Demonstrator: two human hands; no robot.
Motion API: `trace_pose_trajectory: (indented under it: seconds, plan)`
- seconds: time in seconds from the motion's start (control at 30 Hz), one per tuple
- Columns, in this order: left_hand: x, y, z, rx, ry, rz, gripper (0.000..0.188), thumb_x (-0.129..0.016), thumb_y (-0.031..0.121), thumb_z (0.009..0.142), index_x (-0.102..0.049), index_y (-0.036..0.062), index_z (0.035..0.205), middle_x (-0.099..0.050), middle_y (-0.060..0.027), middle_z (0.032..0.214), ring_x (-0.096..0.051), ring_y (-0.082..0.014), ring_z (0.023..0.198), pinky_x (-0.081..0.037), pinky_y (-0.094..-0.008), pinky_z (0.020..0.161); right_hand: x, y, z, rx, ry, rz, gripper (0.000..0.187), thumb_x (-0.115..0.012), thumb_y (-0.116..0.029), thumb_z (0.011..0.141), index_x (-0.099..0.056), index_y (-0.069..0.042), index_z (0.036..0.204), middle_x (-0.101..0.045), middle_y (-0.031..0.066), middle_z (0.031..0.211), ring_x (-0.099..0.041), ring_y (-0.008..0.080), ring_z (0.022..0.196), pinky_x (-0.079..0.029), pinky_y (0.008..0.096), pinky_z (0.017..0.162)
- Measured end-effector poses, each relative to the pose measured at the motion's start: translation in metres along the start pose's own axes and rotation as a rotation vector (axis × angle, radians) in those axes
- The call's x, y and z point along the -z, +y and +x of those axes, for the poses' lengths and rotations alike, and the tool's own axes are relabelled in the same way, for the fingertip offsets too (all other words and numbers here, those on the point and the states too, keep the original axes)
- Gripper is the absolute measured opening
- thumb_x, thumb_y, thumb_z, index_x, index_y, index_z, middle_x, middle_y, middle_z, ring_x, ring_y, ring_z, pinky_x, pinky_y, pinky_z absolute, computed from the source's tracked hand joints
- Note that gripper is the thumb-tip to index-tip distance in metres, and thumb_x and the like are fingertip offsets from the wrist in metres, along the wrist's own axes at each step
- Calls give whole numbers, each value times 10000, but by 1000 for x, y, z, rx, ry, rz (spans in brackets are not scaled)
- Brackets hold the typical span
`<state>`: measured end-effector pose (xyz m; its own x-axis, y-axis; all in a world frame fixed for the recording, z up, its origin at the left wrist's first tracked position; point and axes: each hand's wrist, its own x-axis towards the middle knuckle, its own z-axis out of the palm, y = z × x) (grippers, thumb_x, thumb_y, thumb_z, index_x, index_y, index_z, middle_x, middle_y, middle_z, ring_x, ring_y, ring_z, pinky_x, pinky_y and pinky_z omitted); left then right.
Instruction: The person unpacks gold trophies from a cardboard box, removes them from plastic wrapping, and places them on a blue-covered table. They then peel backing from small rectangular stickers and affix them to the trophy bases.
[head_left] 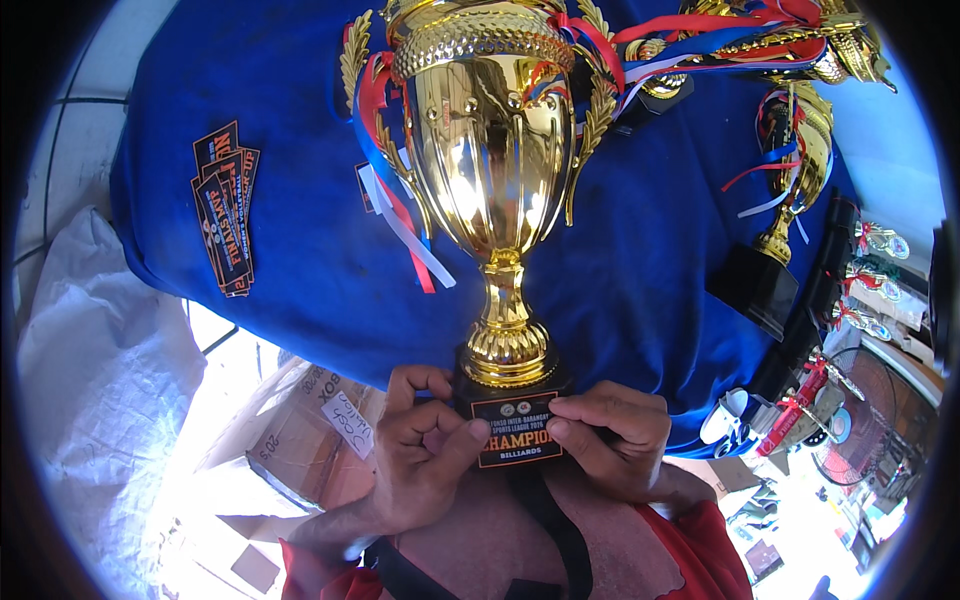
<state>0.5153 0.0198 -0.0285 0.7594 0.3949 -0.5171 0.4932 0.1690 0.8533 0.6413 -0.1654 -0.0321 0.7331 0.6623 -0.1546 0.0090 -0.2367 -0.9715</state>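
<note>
A large gold trophy cup [488,150] with leaf-shaped handles stands on a blue cloth, its stem rising from a black base [463,391]. A small black label [517,452] with orange and white lettering lies at the front of that base. My left hand [422,455] has its fingers curled, the thumb tip at the label's left edge. With thumb and forefinger, my right hand [615,440] pinches the label's upper right side. Whether the label touches the base cannot be told. Red, white and blue ribbons [400,215] hang from the left handle.
A stack of similar labels [228,210] lies on the blue cloth [300,270] at left. Another gold trophy [780,200] on a black base leans at right, with more ribboned trophies behind. Below left are cardboard boxes [300,440] and a white sack [110,370]; a fan [855,420] stands right.
</note>
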Motion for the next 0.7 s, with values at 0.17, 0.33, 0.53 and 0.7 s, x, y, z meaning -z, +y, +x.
trace_pose_trajectory:
  seconds: [0.17, 0.33, 0.53, 0.7]
  plan:
    - [0, 1, 0, -17, 0, 12, 194, -792, 70, 842, -667, 21, 703, -491, -115, 1100, -494, -239, 1095, -404, -355, 932, 0, 0, -1, -2, 7, 12, 177, -783, 29, 837, -750, 52, 1008, -712, 141, 762, -667, 149, 620, -470, 236, 546]
    - [0, 0, 0, 0, -4, -1, 199, -796, 73, 841, -664, 24, 700, -491, -116, 1099, -493, -236, 1095, -406, -348, 919, -1, 1, -1, -3, 6, 20, 175, -781, 31, 839, -749, 52, 1009, -712, 137, 761, -664, 145, 616, -469, 234, 544]
    - [0, 0, 0, 0, -9, -7, 205, -799, 86, 848, -666, 27, 703, -483, -112, 1104, -489, -231, 1100, -406, -345, 920, 1, 3, -2, 24, -5, 7, 178, -781, 34, 835, -748, 50, 1009, -711, 137, 760, -664, 147, 614, -470, 239, 542]
    - [0, -1, 0, -3, -12, -23, 197, -800, 96, 855, -679, 24, 717, -479, -109, 1109, -488, -230, 1102, -407, -345, 929, 2, 5, -2, 58, -13, 7, 197, -786, 33, 827, -744, 49, 1019, -709, 139, 758, -666, 159, 610, -475, 246, 543]
